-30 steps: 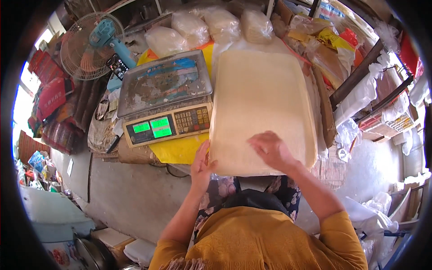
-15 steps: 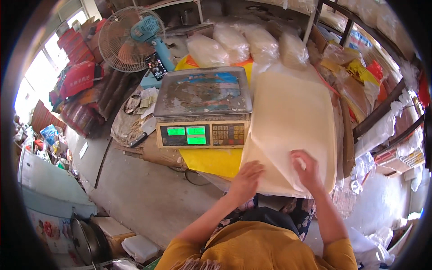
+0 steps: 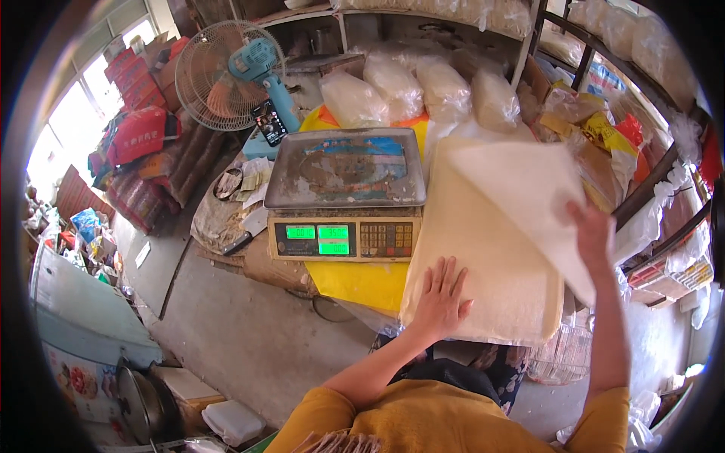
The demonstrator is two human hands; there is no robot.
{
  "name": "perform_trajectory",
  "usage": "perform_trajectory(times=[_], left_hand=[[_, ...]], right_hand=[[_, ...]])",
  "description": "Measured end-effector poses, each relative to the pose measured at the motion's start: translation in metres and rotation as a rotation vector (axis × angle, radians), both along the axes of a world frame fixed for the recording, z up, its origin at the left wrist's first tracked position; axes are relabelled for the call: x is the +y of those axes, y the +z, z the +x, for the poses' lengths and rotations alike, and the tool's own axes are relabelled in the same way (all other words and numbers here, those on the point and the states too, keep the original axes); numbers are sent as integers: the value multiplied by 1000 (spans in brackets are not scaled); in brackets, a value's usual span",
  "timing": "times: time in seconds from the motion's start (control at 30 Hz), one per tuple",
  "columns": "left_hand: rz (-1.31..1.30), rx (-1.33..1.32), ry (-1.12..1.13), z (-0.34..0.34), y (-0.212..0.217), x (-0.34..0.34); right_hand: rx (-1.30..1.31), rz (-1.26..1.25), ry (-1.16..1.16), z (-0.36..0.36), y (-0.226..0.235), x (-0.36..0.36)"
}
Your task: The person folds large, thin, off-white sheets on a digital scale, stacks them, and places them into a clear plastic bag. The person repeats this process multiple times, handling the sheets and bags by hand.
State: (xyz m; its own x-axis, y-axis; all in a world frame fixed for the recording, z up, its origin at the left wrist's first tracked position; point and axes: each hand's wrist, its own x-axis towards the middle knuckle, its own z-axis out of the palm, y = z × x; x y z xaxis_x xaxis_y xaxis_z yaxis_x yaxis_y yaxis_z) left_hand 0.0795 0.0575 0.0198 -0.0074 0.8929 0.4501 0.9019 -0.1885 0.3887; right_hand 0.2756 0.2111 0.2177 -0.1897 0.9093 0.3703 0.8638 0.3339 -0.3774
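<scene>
A stack of large, thin, cream-coloured sheets (image 3: pixel 487 249) lies in front of me; whether they are paper or food skins, I cannot tell. My left hand (image 3: pixel 440 300) rests flat on its lower left part, fingers spread. At the right edge my right hand (image 3: pixel 591 232), a little blurred, grips the top thin pale sheet (image 3: pixel 532 181), which is lifted and folding over toward the upper right. Left of the stack stands a weighing scale (image 3: pixel 343 238) with a worn metal pan (image 3: pixel 347 170) and a lit green display.
Several plastic-wrapped pale bundles (image 3: pixel 445 87) sit behind the stack. A blue fan (image 3: pixel 253 60) and a phone (image 3: pixel 269 122) stand beyond the scale. A knife (image 3: pixel 242 238) lies to its left. A dark metal rack (image 3: pixel 649 181) with bags runs along the right.
My right hand has moved right and away from me, pulling the top sheet up and over. My left hand has shifted slightly right and now lies flat on the stack. The view has tilted slightly.
</scene>
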Motion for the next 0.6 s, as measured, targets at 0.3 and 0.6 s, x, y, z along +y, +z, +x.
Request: perform_trajectory(times=[0.3, 0.6], left_hand=[[-49, 40, 12, 1, -1, -1], [182, -356, -113, -20, 26, -9]], right_hand=[[-109, 374, 250, 11, 39, -87], [-279, 77, 736, 25, -66, -145]])
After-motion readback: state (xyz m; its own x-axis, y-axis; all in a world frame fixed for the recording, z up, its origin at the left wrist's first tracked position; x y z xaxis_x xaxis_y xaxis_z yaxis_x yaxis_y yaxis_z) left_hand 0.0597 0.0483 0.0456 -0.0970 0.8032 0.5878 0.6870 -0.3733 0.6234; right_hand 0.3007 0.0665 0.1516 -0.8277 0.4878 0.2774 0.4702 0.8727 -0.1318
